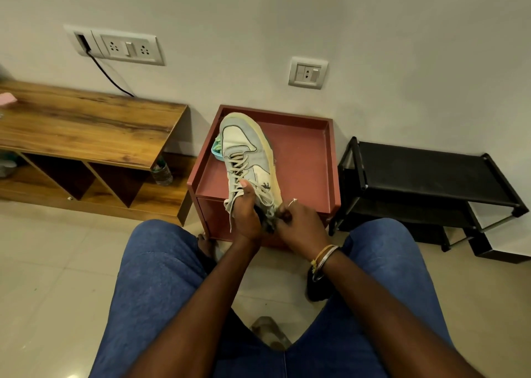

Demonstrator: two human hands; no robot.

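Note:
A worn white and pale-blue sneaker with beige laces is held up over a reddish-brown box table, toe pointing away from me. My left hand grips the shoe at its collar, thumb lying up along the laces. My right hand, with a ring and bangles at the wrist, pinches the shoe's heel end or a dark bit of material there; the exact thing is hidden between both hands.
A teal item lies on the box table behind the shoe. A wooden bench shelf stands left with a plastic bottle beside it, a black shoe rack right. My jeans-clad knees fill the foreground over tiled floor.

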